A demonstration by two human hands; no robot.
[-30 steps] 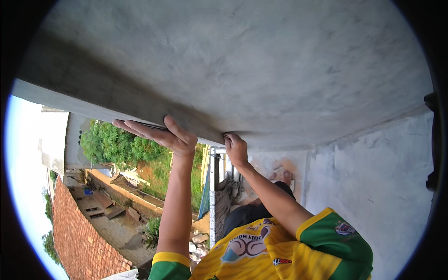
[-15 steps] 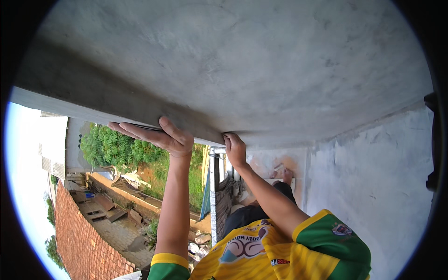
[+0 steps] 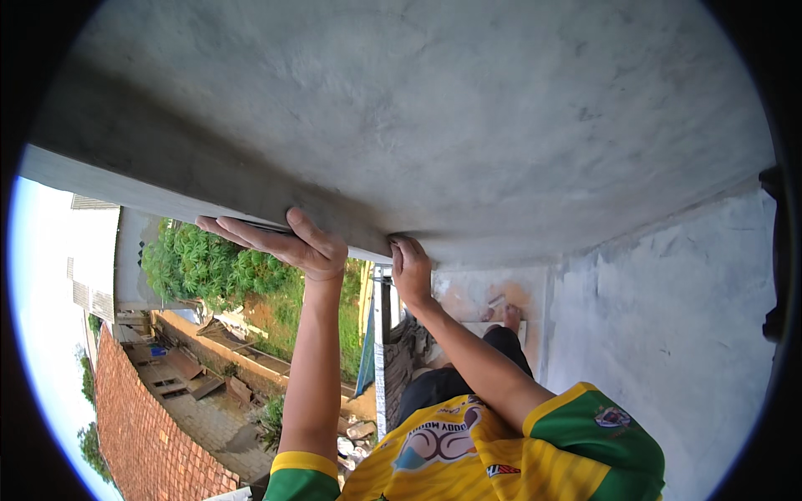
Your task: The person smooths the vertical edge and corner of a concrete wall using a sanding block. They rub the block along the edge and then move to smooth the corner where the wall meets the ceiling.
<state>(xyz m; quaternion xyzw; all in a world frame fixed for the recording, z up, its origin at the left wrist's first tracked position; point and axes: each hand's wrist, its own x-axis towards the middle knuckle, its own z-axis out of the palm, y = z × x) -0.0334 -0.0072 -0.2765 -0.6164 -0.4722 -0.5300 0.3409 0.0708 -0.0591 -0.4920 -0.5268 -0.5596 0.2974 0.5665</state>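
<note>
Overhead, a grey plastered ceiling slab [image 3: 434, 108] fills the view; its lower edge [image 3: 251, 219] is the reference. Left hand [image 3: 288, 242] lies flat beneath this edge, fingers extended and together. Right hand [image 3: 411, 271] presses just right of it, fingers curled. Surface judged rigid, rough, possibly damp; contact with palms only. Any tool is hidden.

Grey concrete slab edge [image 3: 209, 196] overhead (rough, unpainted), running leftward.
</note>
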